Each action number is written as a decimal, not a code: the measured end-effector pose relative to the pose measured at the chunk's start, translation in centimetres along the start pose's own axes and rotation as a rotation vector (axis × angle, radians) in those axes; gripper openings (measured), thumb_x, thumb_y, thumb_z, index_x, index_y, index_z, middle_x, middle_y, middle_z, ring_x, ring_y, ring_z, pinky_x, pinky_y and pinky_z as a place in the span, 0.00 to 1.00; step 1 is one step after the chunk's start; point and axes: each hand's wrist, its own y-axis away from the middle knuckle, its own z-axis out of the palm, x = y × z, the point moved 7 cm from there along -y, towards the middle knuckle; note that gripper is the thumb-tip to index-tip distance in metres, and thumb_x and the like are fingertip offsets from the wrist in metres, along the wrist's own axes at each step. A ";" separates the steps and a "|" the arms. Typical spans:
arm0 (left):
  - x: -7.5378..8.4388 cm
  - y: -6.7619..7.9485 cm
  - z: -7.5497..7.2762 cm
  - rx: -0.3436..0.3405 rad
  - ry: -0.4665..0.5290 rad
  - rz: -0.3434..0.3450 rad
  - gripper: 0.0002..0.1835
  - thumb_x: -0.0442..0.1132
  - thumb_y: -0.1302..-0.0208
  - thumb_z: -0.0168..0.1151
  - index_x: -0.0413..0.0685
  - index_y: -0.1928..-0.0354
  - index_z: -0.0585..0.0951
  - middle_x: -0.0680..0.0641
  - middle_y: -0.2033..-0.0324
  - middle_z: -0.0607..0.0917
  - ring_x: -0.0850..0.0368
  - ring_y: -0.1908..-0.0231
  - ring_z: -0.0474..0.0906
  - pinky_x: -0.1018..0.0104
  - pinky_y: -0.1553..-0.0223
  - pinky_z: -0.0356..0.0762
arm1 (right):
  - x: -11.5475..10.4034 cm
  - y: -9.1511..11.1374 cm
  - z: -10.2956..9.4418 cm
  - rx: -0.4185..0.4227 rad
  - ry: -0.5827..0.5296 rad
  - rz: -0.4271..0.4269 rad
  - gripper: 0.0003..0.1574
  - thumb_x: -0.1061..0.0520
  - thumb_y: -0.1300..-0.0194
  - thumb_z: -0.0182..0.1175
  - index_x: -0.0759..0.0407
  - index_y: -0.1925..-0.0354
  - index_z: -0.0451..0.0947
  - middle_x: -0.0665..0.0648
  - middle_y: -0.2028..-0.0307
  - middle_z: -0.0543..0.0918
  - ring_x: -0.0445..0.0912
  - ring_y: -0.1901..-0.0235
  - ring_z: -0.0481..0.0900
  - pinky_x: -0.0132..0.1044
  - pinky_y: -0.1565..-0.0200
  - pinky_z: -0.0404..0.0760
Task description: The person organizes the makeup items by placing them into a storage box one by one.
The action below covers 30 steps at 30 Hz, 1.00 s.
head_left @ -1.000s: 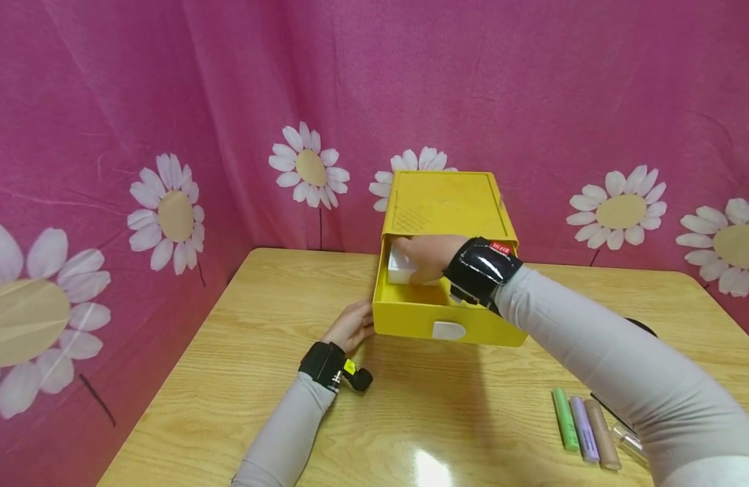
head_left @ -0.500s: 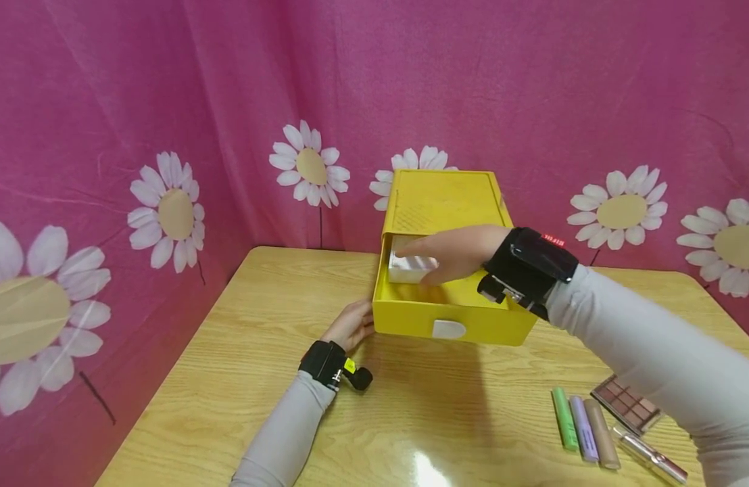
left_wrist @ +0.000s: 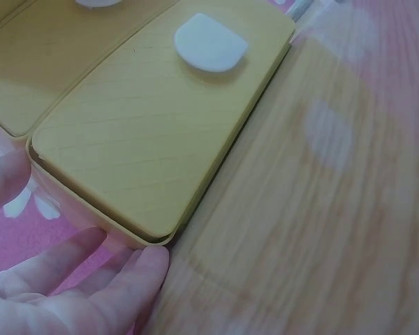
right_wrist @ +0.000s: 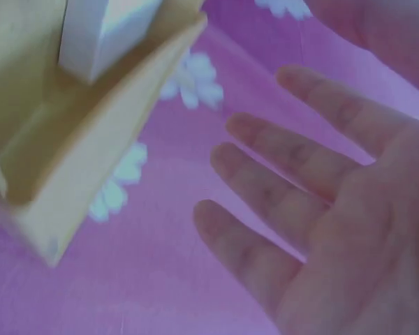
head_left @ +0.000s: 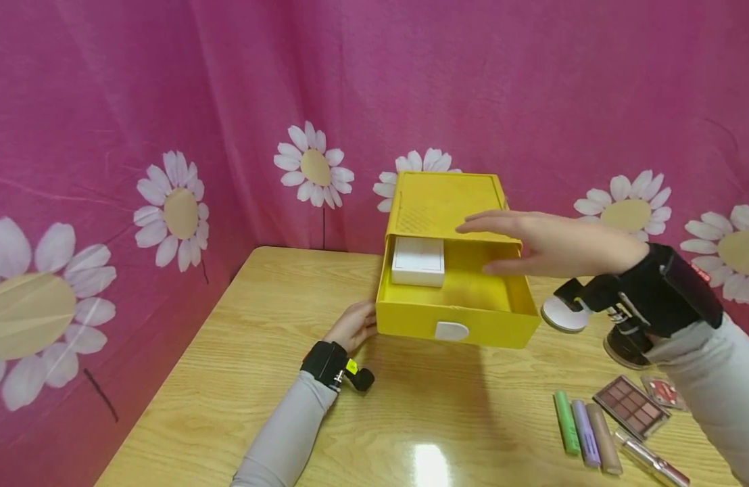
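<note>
A yellow drawer unit (head_left: 450, 203) stands on the wooden table, its upper drawer (head_left: 496, 329) pulled out. In the drawer's left rear part lies a small white box (head_left: 418, 260). My right hand (head_left: 551, 242) hovers over the drawer's right side, fingers spread and holding nothing; the right wrist view has its bare palm beside the drawer wall. At the unit's left side, my left hand (head_left: 352, 326) touches the yellow casing with extended fingers (left_wrist: 136, 279). The left wrist view also has a lower drawer front (left_wrist: 140, 139), pushed in, with a white handle (left_wrist: 211, 43).
On the right lie green (head_left: 566, 423), lilac (head_left: 586, 433) and tan (head_left: 603, 438) tubes, an eyeshadow palette (head_left: 631, 406), a shiny slim tube (head_left: 651, 458) and a small red-and-clear case (head_left: 663, 392). A round white-topped item (head_left: 560, 316) sits right of the unit. Behind hangs a pink flowered curtain (head_left: 502, 81).
My right hand has let go of the white box, left in the drawer, and has risen out to the right. The left hand has stayed in place.
</note>
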 end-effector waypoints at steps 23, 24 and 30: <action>-0.1 0.0 0.0 -0.001 -0.015 0.001 0.20 0.36 0.31 0.45 0.30 0.42 0.69 0.52 0.67 0.80 0.61 0.66 0.77 0.66 0.61 0.75 | 20.3 7.3 5.1 0.084 -0.058 0.475 0.47 0.55 0.48 0.67 0.76 0.41 0.55 0.80 0.45 0.63 0.70 0.48 0.64 0.63 0.49 0.64; -0.1 0.0 0.0 0.000 -0.015 0.002 0.20 0.36 0.31 0.45 0.30 0.42 0.69 0.52 0.67 0.80 0.61 0.66 0.77 0.66 0.61 0.75 | 20.9 7.4 5.7 0.072 -0.061 0.483 0.47 0.54 0.48 0.67 0.76 0.41 0.55 0.80 0.45 0.62 0.70 0.48 0.64 0.63 0.49 0.64; 0.0 0.0 -0.1 0.002 -0.014 0.003 0.20 0.37 0.31 0.45 0.30 0.42 0.69 0.50 0.65 0.80 0.60 0.65 0.76 0.65 0.60 0.75 | 23.4 7.8 8.8 -0.027 -0.156 0.603 0.59 0.41 0.49 0.66 0.77 0.37 0.50 0.81 0.41 0.56 0.72 0.44 0.56 0.67 0.46 0.58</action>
